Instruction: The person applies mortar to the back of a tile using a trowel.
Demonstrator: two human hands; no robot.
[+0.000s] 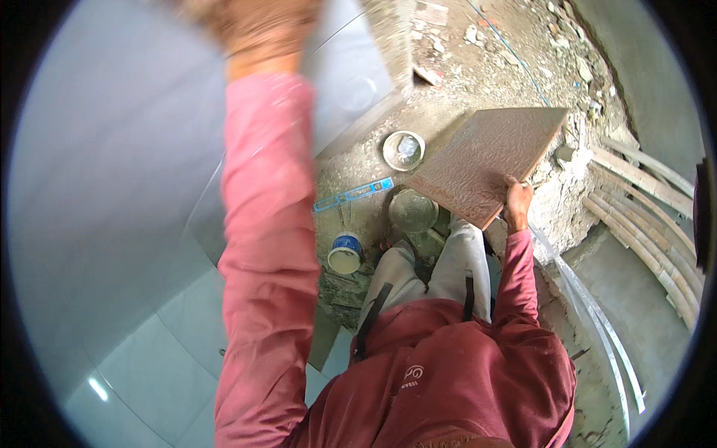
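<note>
My right hand (517, 203) grips a large rectangular tile (485, 153) by its near right edge. The tile is tilted, and its visible face is brown and wet-looking with a rough texture. My left arm stretches far forward across grey wall tiles (134, 172). At its end, my left hand (261, 30) is smeared by motion at the top rim, with its fingers out of sight. Beneath the tile's left corner stands a round container of grey material (413, 210).
A metal bowl (388, 158), a blue spirit level (355, 194) and a blue-and-white tub (346, 243) lie on the dirty floor before my legs. Rubble (478, 37) is scattered beyond. Bent pale poles (642, 179) lie at right, with metal strips (597, 321) nearer me.
</note>
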